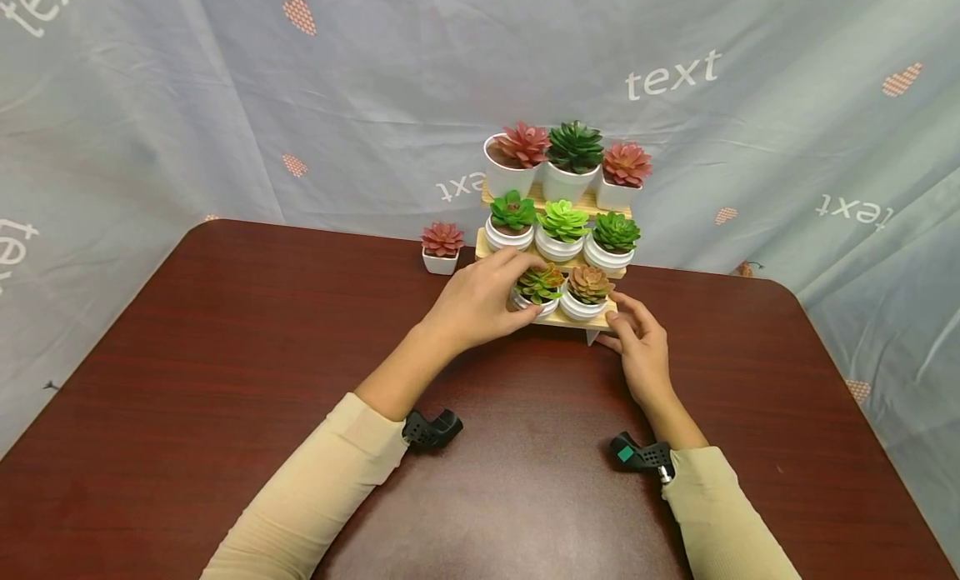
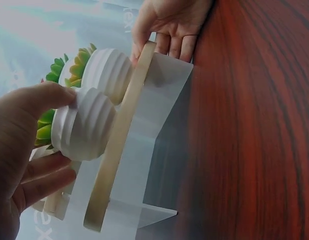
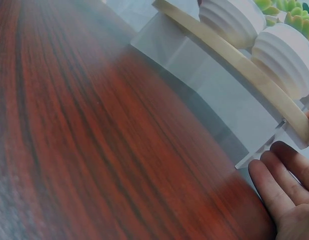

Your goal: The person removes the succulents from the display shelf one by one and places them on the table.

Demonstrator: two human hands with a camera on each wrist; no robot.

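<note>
A three-tier plant stand (image 1: 557, 321) with pale wooden shelves and clear supports carries several potted succulents. On the bottom shelf, my left hand (image 1: 480, 303) pinches the white ribbed pot (image 2: 84, 125) of a green-orange succulent (image 1: 538, 286) between thumb and fingers. A brownish succulent (image 1: 590, 285) sits beside it in a similar pot. My right hand (image 1: 645, 351) grips the right end of that shelf, thumb at its edge. In the right wrist view, the other fingers (image 3: 272, 190) lie by the clear support; the thumb is mostly out of frame.
Green succulents (image 1: 562, 222) fill the middle tier; two red ones and a dark green one (image 1: 574, 147) stand on top. Left of the stand, a small red succulent (image 1: 442, 240) in a square white pot rests on the dark wooden table (image 1: 300, 338). A grey printed curtain (image 1: 375, 88) hangs behind.
</note>
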